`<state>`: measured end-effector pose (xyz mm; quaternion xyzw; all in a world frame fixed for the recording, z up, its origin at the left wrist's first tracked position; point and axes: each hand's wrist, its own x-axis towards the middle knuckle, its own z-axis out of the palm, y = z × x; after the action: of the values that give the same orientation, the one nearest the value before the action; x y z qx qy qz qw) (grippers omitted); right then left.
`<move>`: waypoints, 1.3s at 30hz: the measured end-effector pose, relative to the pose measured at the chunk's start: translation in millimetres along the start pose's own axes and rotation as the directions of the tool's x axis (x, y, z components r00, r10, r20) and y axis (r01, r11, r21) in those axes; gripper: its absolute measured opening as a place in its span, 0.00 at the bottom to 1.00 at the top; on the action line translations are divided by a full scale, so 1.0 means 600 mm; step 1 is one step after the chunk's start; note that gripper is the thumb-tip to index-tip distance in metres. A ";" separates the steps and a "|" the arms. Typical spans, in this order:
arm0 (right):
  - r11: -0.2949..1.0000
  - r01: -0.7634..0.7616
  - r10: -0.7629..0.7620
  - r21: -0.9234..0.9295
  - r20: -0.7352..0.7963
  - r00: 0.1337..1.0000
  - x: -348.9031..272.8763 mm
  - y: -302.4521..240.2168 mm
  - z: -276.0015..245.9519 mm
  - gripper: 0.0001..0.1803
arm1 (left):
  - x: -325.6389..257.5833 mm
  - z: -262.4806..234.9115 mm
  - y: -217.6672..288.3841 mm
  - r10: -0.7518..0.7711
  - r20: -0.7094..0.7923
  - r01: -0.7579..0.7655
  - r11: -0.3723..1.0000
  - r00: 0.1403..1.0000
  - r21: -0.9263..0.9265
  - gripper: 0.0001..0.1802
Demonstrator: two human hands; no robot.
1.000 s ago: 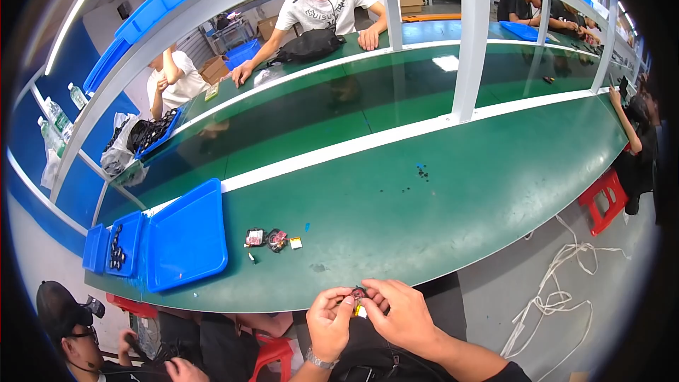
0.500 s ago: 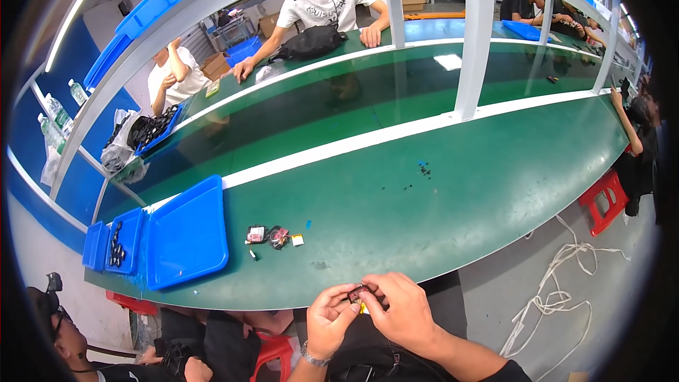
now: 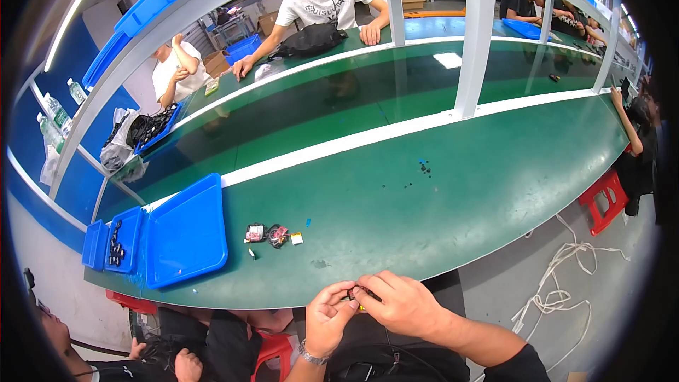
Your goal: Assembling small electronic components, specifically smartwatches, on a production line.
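In the head view, the left hand (image 3: 331, 318) and the right hand (image 3: 396, 304) met just off the near edge of the green bench (image 3: 460, 205), their fingertips pinched together around a small dark part (image 3: 356, 293) with a spot of yellow under it; both grips were closed on that part, which sat between them, below the bench edge and clear of its surface. How the part was built could not be told, as the fingers covered most of it. On the bench, up and to the left of the hands, lay a small cluster of dark pieces (image 3: 267, 234) with red in them, and a tiny pale tag (image 3: 296, 238) just beside it on the right. Left of that cluster stood a large blue tray (image 3: 185, 232), and beyond it a smaller blue bin (image 3: 126, 239) holding dark pieces. Some black specks (image 3: 423, 168) lay well apart, toward the white stripe. Judging from this, the work on the held part looked to be in hand and not finished, with the cluster on the bench apparently yet to be dealt with.
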<state>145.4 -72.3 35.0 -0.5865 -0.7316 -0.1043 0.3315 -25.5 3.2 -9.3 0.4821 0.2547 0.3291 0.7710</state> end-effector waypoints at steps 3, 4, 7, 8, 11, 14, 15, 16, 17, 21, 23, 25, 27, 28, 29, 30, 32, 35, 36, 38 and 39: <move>0.998 0.059 -0.057 -0.036 0.046 0.997 0.000 0.006 -0.001 0.07 | 0.000 0.001 0.000 0.000 0.004 0.000 1.000 1.000 0.002 0.21; 0.998 0.058 -0.057 -0.036 0.045 0.997 0.000 0.006 -0.002 0.07 | 0.000 0.000 0.000 0.002 0.011 -0.002 1.000 1.000 0.002 0.21; 0.997 0.068 -0.065 -0.036 0.081 0.995 0.001 0.007 -0.003 0.07 | 0.000 -0.001 -0.003 0.010 0.004 -0.010 1.000 1.000 0.018 0.21; 0.998 0.056 -0.053 -0.036 0.089 0.995 0.003 0.008 -0.003 0.08 | 0.000 0.000 -0.002 0.011 0.003 -0.011 1.000 1.000 0.018 0.21; 0.996 0.058 -0.052 -0.063 0.103 0.993 0.002 0.008 -0.002 0.10 | 0.001 0.002 0.002 0.002 0.019 -0.003 0.999 1.000 0.047 0.21; 0.989 0.112 -0.105 -0.097 0.075 0.992 0.007 0.011 0.000 0.08 | 0.001 -0.002 0.006 0.001 0.042 -0.003 0.998 0.999 0.056 0.22; 0.983 0.150 -0.146 -0.106 0.043 0.988 0.010 0.013 0.001 0.07 | 0.002 0.000 0.010 -0.008 0.055 0.006 0.999 0.998 0.047 0.23; 0.983 0.152 -0.148 -0.106 0.043 0.988 0.010 0.014 0.001 0.07 | 0.003 0.001 0.012 -0.017 0.069 0.014 0.999 0.997 0.038 0.23; 0.979 0.167 -0.163 -0.119 0.044 0.986 0.010 0.016 0.002 0.07 | 0.004 0.001 0.013 -0.015 0.068 0.012 0.999 0.998 0.038 0.23; 0.972 0.182 -0.160 -0.148 0.153 0.975 0.012 0.012 -0.008 0.12 | 0.003 0.002 0.014 -0.027 0.056 0.024 0.998 0.998 0.055 0.24; 0.962 0.203 -0.169 -0.182 0.187 0.968 0.017 0.006 -0.012 0.12 | 0.003 0.001 0.013 -0.025 0.053 0.020 0.997 0.998 0.078 0.24; 0.950 0.222 -0.174 -0.218 0.219 0.960 0.021 0.001 -0.014 0.11 | 0.004 -0.004 0.009 -0.019 0.051 0.014 0.996 0.999 0.086 0.24; 0.942 0.255 -0.202 -0.217 0.239 0.950 0.023 0.001 -0.015 0.10 | 0.002 -0.005 0.009 -0.025 0.051 0.021 0.996 0.998 0.081 0.24; 0.942 0.257 -0.205 -0.217 0.238 0.950 0.022 0.003 -0.014 0.10 | 0.003 -0.006 0.010 -0.032 0.050 0.028 0.997 0.998 0.076 0.24; 0.940 0.271 -0.223 -0.209 0.226 0.948 0.017 0.007 -0.012 0.10 | 0.004 -0.005 0.011 -0.029 0.050 0.026 0.997 0.998 0.076 0.24; 0.937 0.286 -0.242 -0.199 0.215 0.946 0.014 0.011 -0.010 0.10 | 0.004 -0.003 0.013 -0.039 0.053 0.035 0.997 0.998 0.069 0.24; 0.932 0.296 -0.267 -0.210 0.154 0.951 0.011 0.017 -0.005 0.08 | 0.003 0.000 0.013 -0.047 0.055 0.044 0.997 0.997 0.061 0.24; 0.937 0.289 -0.278 -0.197 0.081 0.957 0.011 0.019 -0.003 0.07 | 0.001 0.000 0.013 -0.057 0.056 0.055 0.998 0.997 0.036 0.24; 0.945 0.276 -0.268 -0.174 0.071 0.961 0.011 0.020 -0.003 0.08 | 0.002 0.000 0.013 -0.054 0.057 0.052 0.998 0.997 0.037 0.24; 0.952 0.259 -0.248 -0.163 0.088 0.965 0.011 0.019 -0.005 0.08 | 0.003 0.001 0.013 -0.051 0.058 0.049 0.998 0.997 0.039 0.24; 0.958 0.242 -0.228 -0.153 0.106 0.968 0.012 0.017 -0.007 0.08 | 0.003 0.001 0.014 -0.049 0.058 0.047 0.998 0.997 0.037 0.24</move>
<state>155.8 -66.0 39.7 -0.5249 -0.7987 -0.1774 0.2348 -25.9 7.1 -1.5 0.4990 0.2491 0.2916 0.7771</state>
